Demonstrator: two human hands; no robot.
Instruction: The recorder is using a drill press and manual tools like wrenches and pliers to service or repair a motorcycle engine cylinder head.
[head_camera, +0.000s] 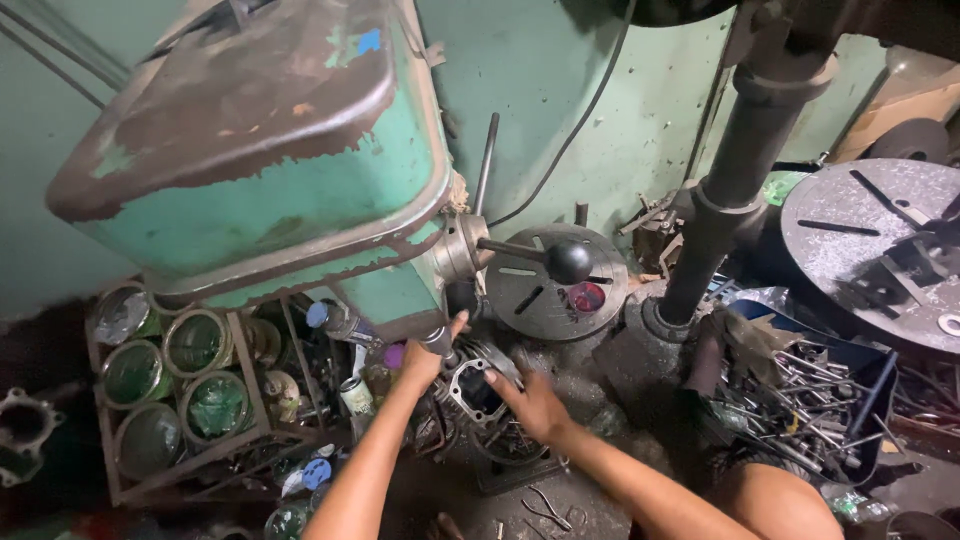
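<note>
- Left hand (425, 355) is up under the drill press head (270, 150), fingers curled close around the chuck (441, 344); thumb sticks up at 1 o'clock from the knuckles.
- Right hand (530, 400) lies on the finned metal engine casting (478, 390), fingers spread narrow and pressing its right edge. Can't tell whether it truly grips or only steadies.
- Casting sits directly below the chuck, between both hands, on the dark drill table; its square opening faces up. Lower part is hidden by the forearms.
- Press head: green, paint badly chipped, brown rusty lid, fills the frame at 10 to 11 o'clock.
- Feed handle (545, 255) with a black ball knob juts out from the head's hub at 3 o'clock; a second bare rod points up at 12.
- Round slotted table (545, 285) stands behind the knob, with a small red cap (586, 297) lying on it.
- Dark steel column (735, 160) of another machine rises at 2 o'clock from the hands; its big round grey slotted table (870, 240) is at the right edge, clamps lying on it.
- Pile of loose rods and metal scrap (800, 395) at 3 o'clock, just beside the right forearm.
- Wire rack (240, 400) at 9 o'clock holds green-tinted tins (195, 342); bottles and small cans crowd the shelf next to it.
- Black cable (590, 100) runs down the green wall behind.
</note>
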